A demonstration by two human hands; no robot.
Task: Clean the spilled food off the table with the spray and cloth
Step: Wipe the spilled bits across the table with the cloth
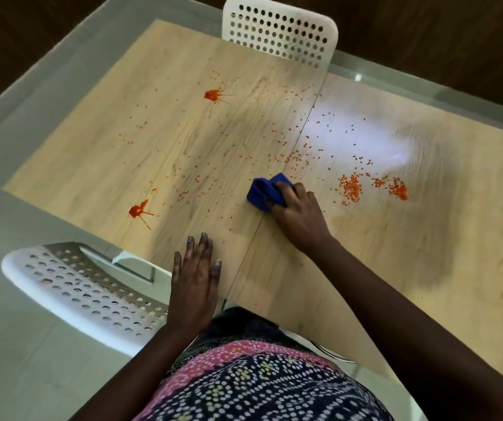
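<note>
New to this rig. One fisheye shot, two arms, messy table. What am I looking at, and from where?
There is no robot here: a person wears one wide-angle camera on the head, looking down at their own hands.

The right hand grips a folded blue cloth and presses it on the light wood-grain table top. The left hand lies flat, fingers straight, at the near table edge and holds nothing.

On the table: two red-orange sauce splats, small orange grains scattered across the middle, and denser orange grain piles to the right of the cloth.

Three white perforated chairs stand around it. No spray bottle is in view.
</note>
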